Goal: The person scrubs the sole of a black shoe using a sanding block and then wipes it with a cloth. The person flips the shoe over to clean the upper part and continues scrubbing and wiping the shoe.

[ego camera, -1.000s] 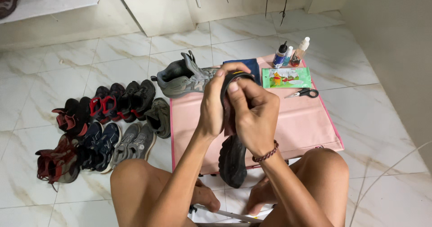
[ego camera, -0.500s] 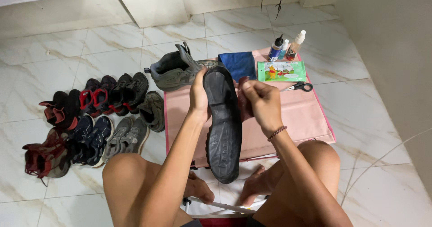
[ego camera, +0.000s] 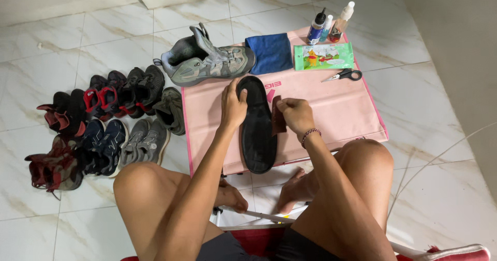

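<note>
A black shoe sole (ego camera: pixel 257 125) is laid flat on a pink mat (ego camera: pixel 331 103), directly in front of the seated person and between the two hands, with its long axis running away from the body, one end near the far shoe and the other at the mat's near edge. The left hand (ego camera: pixel 233 104) is pressed on the far left part of the sole, fingers spread over its edge, and is the nearer of the two to it. The right hand (ego camera: pixel 294 114) is closed on a small dark reddish-brown piece (ego camera: pixel 278 115), held against the sole's right edge. At the mat's far side are seen a grey boot (ego camera: pixel 207 59), a blue cloth (ego camera: pixel 269 53), a packet of wipes (ego camera: pixel 324 56), three small bottles (ego camera: pixel 328 25) and scissors (ego camera: pixel 344 75). Pairs of shoes (ego camera: pixel 98 121) are lined up to the left on a white marble-tiled floor (ego camera: pixel 424 85).
</note>
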